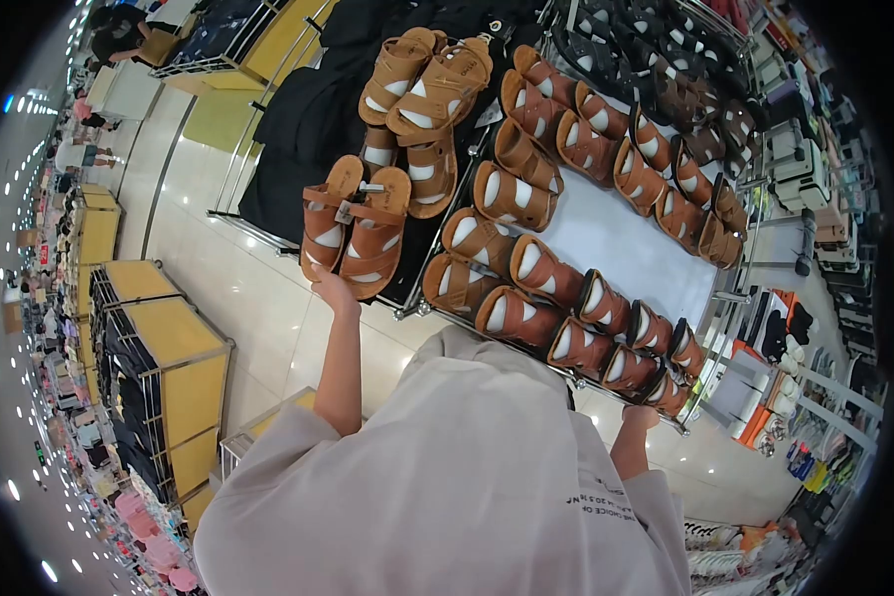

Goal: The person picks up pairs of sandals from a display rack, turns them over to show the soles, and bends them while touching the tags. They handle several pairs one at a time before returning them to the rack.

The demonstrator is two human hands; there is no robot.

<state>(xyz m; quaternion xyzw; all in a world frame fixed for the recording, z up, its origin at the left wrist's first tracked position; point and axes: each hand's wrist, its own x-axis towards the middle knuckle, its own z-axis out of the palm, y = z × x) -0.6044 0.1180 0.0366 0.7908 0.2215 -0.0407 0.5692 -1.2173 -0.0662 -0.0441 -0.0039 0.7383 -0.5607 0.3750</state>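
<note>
My left hand (336, 290) is closed on the toe end of a pair of reddish-brown sandals (374, 233), at the front left edge of the display. Just behind that pair, several tan sandals (437, 84) lie stacked on black cloth. My right hand (642, 417) is at the front right edge of the rack, against the end of a row of brown sandals (566, 343) with white stuffing; its fingers are mostly hidden. More brown sandals (586, 144) stand in rows on the white display surface (616, 233).
A metal rail (248, 230) runs along the rack's left side. Yellow display stands (184, 372) are across the tiled aisle (268, 328) at left. Black sandals (666, 50) fill the back right. Shelves of goods (800, 169) line the right. A person (124, 38) is at the far upper left.
</note>
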